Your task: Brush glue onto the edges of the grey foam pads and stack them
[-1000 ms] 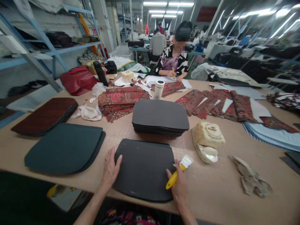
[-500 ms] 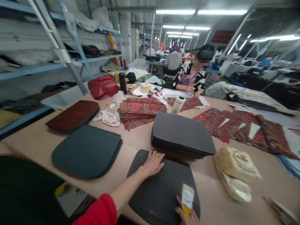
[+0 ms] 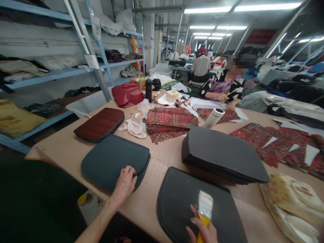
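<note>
My left hand (image 3: 126, 180) is on the near right edge of a stack of dark green rounded panels (image 3: 108, 158), its fingers bent and closed at the top panel's edge. How far the fingertips reach under that edge is hidden. In my right hand (image 3: 204, 229) is a flat paintbrush (image 3: 204, 217) with a yellow handle, its pale, coated bristles pointing up and away. Beneath the brush lies a low stack of black rounded panels (image 3: 177, 192). A taller stack of dark grey panels (image 3: 222, 148) stands just behind it.
Brown-red panels (image 3: 101, 123) lie at the left, with patterned red fabric pieces (image 3: 172, 119) behind. A white bottle (image 3: 214, 118) stands beyond the grey stack. To the right sits a cream-crusted container (image 3: 293, 199). Across the table (image 3: 60, 145), another person (image 3: 222, 84) is seated.
My left hand has moved left from the black panels to the green stack. The brush in my right hand now shows more of its handle. The view has shifted leftward.
</note>
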Motion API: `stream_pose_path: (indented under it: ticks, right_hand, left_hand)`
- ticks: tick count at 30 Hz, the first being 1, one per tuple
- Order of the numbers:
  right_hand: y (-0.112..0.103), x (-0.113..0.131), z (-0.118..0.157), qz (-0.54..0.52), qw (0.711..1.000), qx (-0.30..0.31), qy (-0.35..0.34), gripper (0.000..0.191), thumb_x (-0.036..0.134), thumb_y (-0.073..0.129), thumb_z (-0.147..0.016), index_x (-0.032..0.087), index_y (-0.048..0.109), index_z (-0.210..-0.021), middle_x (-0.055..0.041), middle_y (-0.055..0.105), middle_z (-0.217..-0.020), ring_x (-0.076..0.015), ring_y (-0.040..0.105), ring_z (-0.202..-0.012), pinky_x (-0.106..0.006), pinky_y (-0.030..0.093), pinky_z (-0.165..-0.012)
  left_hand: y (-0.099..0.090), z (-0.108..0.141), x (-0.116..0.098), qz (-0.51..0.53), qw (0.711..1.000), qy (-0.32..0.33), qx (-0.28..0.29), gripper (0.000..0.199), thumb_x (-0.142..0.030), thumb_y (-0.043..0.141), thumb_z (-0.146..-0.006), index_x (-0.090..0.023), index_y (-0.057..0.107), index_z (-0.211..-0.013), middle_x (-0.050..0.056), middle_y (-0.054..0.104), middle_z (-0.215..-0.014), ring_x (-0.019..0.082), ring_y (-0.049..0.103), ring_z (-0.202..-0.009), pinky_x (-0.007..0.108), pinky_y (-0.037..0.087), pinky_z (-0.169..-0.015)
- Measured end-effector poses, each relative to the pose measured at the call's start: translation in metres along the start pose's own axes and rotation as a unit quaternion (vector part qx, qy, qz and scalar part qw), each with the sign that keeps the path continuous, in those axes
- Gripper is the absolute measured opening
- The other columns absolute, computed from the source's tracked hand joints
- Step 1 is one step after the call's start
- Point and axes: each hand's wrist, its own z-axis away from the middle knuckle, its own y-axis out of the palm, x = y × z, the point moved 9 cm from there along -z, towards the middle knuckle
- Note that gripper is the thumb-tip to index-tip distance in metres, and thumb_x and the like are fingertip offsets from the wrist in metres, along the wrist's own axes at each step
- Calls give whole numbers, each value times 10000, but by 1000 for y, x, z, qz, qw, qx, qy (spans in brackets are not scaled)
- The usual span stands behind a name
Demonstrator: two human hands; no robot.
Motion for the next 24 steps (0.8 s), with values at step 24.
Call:
stream_pose_path:
  ticks: [24]
  right_hand:
    - [61, 50, -123, -211, 906, 117, 348, 151, 213, 512, -755, 213, 486, -903, 55, 494, -650, -95, 460, -532, -198, 365, -514]
  left_hand:
    - [-5, 27, -150, 187, 928, 320, -33, 159, -169, 433, -906, -183, 584, -955, 58, 651, -933, 173, 615, -890, 289, 515, -807]
